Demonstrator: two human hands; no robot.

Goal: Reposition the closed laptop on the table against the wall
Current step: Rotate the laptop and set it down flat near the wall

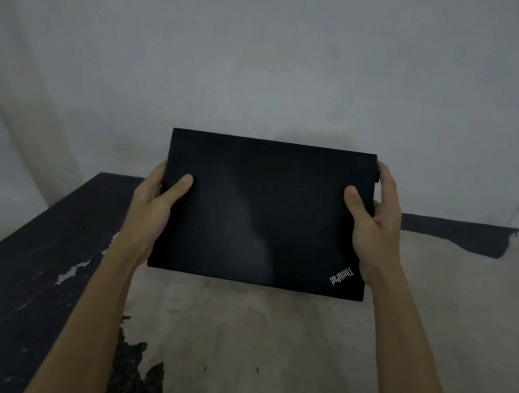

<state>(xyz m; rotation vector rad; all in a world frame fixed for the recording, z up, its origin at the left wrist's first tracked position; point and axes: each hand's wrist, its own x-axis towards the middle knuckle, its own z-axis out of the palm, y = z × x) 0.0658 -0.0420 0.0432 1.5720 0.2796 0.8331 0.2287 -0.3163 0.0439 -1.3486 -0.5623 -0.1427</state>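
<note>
A closed black laptop [263, 212] with a small logo at its near right corner is held up above the table [268, 341], lid facing me and tilted. My left hand [151, 204] grips its left edge, thumb on the lid. My right hand [373, 224] grips its right edge, thumb on the lid and fingers wrapped behind. The far edge of the laptop stands out against the grey wall [267, 53]. The table under the laptop is hidden.
The table top is worn: pale bare patches in the middle and right, dark peeling coating [18, 283] along the left side and a dark strip [456, 233] by the wall. The table's left edge drops off at far left.
</note>
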